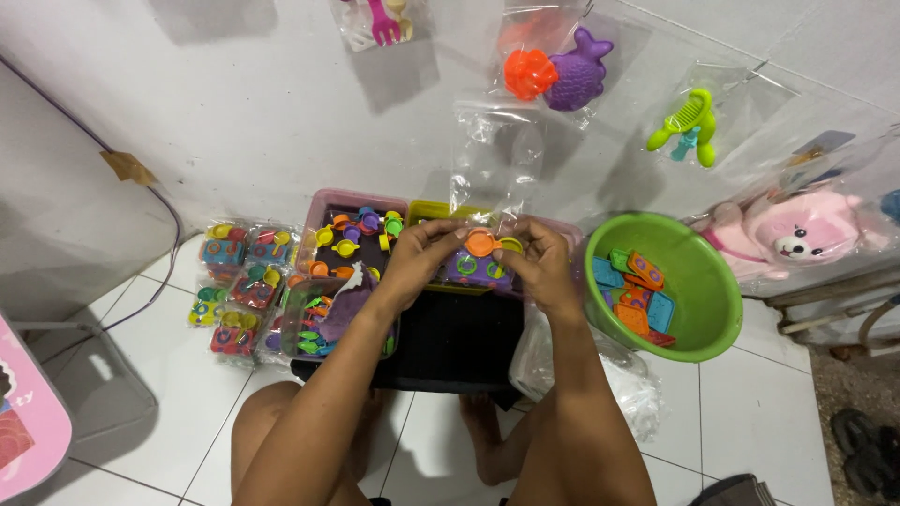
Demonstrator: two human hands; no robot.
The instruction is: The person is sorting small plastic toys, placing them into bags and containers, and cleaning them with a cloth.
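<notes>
Seated on the white tiled floor [750,412], left hand [422,258] and right hand [539,267] both pinched shut on a clear plastic bag [492,159] standing upright between them, small orange toy pan [481,244] at its mouth, green basin [703,281] just right.

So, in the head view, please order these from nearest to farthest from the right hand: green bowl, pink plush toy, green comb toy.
1. Green bowl, just right of the right hand.
2. Green comb toy, bagged on the wall, upper right.
3. Pink plush toy, far right, behind the bowl.
</notes>
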